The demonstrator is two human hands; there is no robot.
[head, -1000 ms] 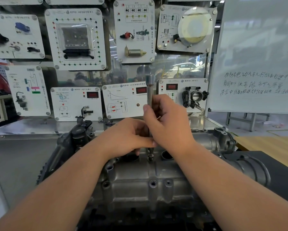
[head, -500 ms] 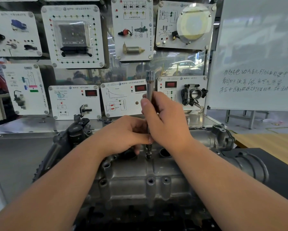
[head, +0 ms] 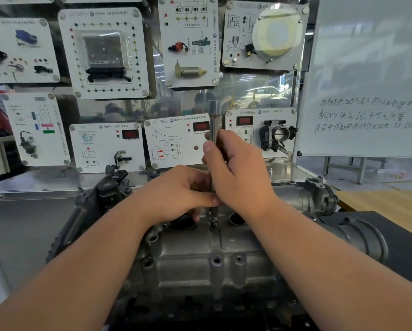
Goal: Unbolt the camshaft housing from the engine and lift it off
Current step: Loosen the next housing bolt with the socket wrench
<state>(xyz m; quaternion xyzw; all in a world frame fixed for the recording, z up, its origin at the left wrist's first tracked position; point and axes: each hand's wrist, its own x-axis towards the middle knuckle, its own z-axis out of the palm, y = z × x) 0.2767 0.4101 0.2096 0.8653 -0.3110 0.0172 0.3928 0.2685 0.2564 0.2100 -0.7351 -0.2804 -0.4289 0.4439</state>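
One camshaft housing is seen lying left to right, near and below both hands; an upright extension bar is gripped by the right hand and pinched lower by the left hand; its tip is seated on a far-edge bolt.

Extension bar mid-shaft hidden behind right hand and left hand; left fingertips hidden too (grip unclear). Bolt at bar tip too small to make out. Camshaft housing front cut off by bottom edge. Whiteboard handwriting blurred, right side cropped.
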